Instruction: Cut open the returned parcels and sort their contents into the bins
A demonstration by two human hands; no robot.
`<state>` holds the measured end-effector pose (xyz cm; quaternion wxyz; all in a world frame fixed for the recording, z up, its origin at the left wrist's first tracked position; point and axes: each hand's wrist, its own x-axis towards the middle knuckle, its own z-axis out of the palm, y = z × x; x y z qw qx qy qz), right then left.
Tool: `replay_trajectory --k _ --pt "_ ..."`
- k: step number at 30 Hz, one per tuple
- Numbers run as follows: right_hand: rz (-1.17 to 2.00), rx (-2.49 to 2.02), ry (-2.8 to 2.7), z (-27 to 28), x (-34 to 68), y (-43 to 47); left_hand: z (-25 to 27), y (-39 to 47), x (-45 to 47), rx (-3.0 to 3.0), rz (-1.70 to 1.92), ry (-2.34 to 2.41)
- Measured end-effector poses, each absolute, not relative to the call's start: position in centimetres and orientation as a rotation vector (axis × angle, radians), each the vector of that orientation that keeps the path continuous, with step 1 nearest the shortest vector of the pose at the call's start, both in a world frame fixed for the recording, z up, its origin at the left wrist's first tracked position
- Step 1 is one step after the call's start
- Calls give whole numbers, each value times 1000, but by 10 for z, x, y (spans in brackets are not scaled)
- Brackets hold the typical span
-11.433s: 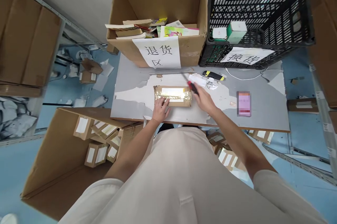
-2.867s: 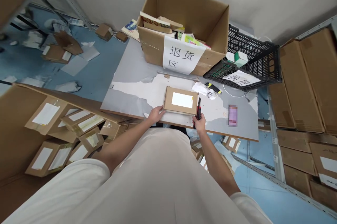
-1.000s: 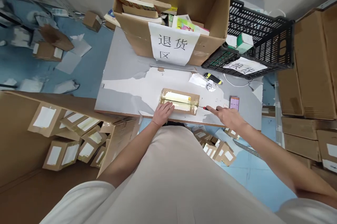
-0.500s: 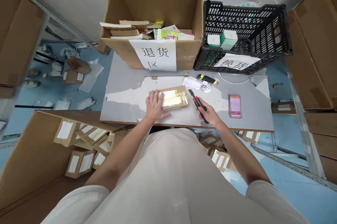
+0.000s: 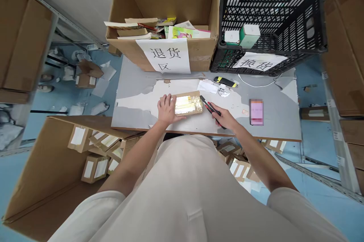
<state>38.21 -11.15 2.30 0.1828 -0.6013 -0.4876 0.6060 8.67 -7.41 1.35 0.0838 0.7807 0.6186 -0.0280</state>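
Observation:
A small brown cardboard parcel (image 5: 190,104) with a white label and shiny tape lies flat on the table. Over its left end rests my left hand (image 5: 167,110), holding it with the fingers across the top and the thumb along the near edge. My right hand (image 5: 224,117) is closed around a black and red utility knife (image 5: 211,108). The knife points up and left, its tip at the parcel's right end; whether it touches the tape I cannot tell.
Behind stand a large cardboard box (image 5: 203,50) of books and a black plastic crate (image 5: 284,10) with small boxes. On the table (image 5: 136,113) lie crumpled paper (image 5: 223,90), a yellow-black cutter (image 5: 225,82) and a phone (image 5: 256,112). A big carton (image 5: 48,166) of parcels sits at lower left.
The utility knife in my right hand has moved left, bringing its tip to the parcel's right end. My left hand stays on the parcel. The camera view has shifted slightly.

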Motion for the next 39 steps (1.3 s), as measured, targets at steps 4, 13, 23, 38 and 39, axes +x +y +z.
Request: replay_trajectory --k 4,13,23,38,39 --pt "1690 -1724 -1565 34 396 -110 12 -78 88 2316 -95 1851" --pt "1257 -1876 -1978 54 379 -127 13 -80 88 2335 -106 1806" --pt "1068 -2196 -2106 65 340 -156 12 -78 89 2329 -124 1803" --pt "1187 -1880 -1244 44 331 -177 21 -73 100 1850 157 2144" --pt "1272 -1779 -1119 35 322 -166 23 -75 100 1807 167 2142"
